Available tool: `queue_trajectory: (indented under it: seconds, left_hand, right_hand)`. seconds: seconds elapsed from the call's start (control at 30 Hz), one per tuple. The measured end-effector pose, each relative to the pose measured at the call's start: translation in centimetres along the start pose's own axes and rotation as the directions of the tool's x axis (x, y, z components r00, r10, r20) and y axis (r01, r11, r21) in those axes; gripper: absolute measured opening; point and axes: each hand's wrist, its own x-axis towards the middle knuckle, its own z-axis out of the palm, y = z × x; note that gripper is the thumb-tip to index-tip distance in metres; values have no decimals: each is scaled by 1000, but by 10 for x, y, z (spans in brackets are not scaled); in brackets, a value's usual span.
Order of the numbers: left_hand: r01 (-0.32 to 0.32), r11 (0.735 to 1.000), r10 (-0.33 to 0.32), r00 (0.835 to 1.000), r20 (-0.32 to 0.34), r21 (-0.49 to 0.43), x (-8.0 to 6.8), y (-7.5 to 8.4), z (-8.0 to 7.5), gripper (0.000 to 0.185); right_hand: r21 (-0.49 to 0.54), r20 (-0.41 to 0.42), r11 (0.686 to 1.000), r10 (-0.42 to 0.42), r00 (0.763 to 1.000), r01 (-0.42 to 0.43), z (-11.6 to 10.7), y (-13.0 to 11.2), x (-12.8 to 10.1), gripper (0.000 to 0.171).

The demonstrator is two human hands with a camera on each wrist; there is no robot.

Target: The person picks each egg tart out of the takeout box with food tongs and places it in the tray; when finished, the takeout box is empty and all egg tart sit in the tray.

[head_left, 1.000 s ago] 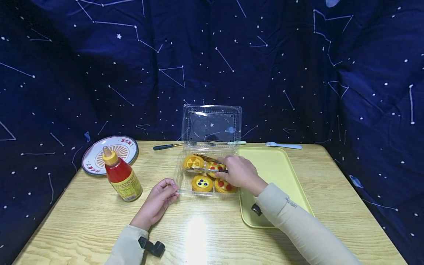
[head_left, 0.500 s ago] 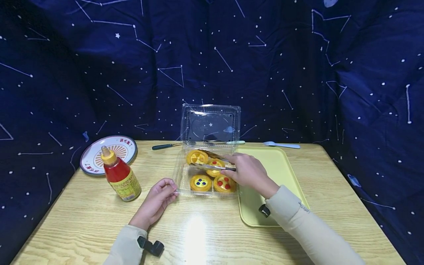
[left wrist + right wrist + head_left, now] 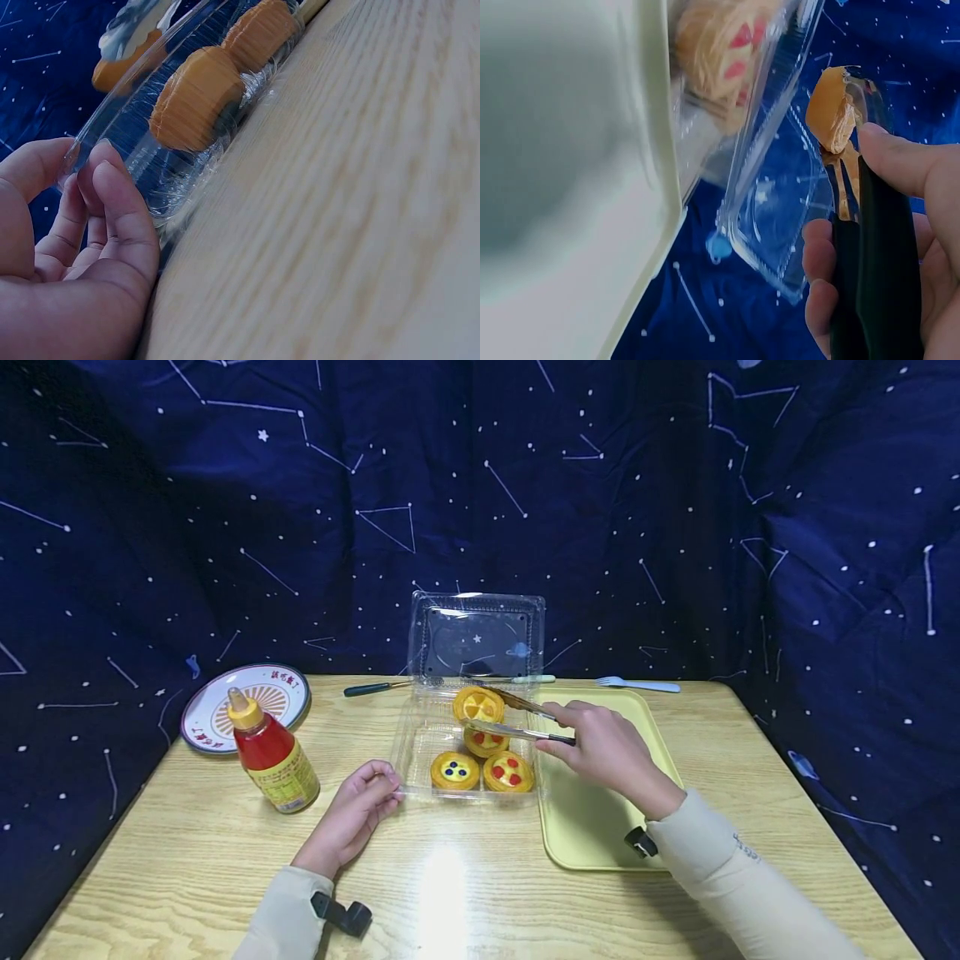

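Above the far half of the clear plastic clamshell box [image 3: 420, 752], a round yellow tart with a plain yellow top [image 3: 478, 703] hangs pinched between the tips of slim metal tongs with dark handles [image 3: 517, 717]. The tongs' long axis runs from the tart rightward and slightly toward the person, to the right hand [image 3: 607, 750], whose fingers and thumb are curled round the handles and squeeze them together. From that hand the tart lies to the left; just beside the hand and beneath it is the pale yellow rectangular tray [image 3: 600, 827], touching the box's right edge. In the right wrist view the tart [image 3: 832, 112] sits edge-on between the tong tips, past the thumb.

Three more tarts stay in the box, two with red dots and one with blue dots [image 3: 454, 770]. The left hand [image 3: 352, 814] rests on the wooden desk [image 3: 450, 893] at the box's near left corner, fingers loosely curled, their tips pinching the plastic rim [image 3: 112, 161]. It is the farther hand from the lifted tart.
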Motion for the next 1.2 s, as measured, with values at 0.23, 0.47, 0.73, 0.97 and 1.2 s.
queue_trajectory:
  seconds: [0.23, 0.47, 0.73, 0.97, 1.2]
  left_hand:
    - [5, 1000, -5, 1000, -10, -17, 0, 0, 1, 7]
    - [15, 1000, -16, 1000, -11, -7, 1, 0, 0, 9]
    - [10, 1000, -10, 1000, -8, -14, 0, 0, 0, 9]
    - [5, 1000, -5, 1000, -1, -9, 0, 2, -1, 8]
    - [-2, 1000, 1, 1000, -4, -9, 0, -1, -1, 8]
  right_hand:
    - [-11, -41, 1000, 23, 999, -24, -16, 20, -13, 51]
    - [-28, -44, 997, 69, 997, -71, -30, 38, -25, 53]
    - [-46, -53, 990, 130, 990, -133, -39, 60, -41, 57]
    - [-45, -89, 990, 132, 987, -136, -35, 81, -49, 53]
    - [-67, -12, 983, 168, 986, -168, -22, 96, -49, 57]
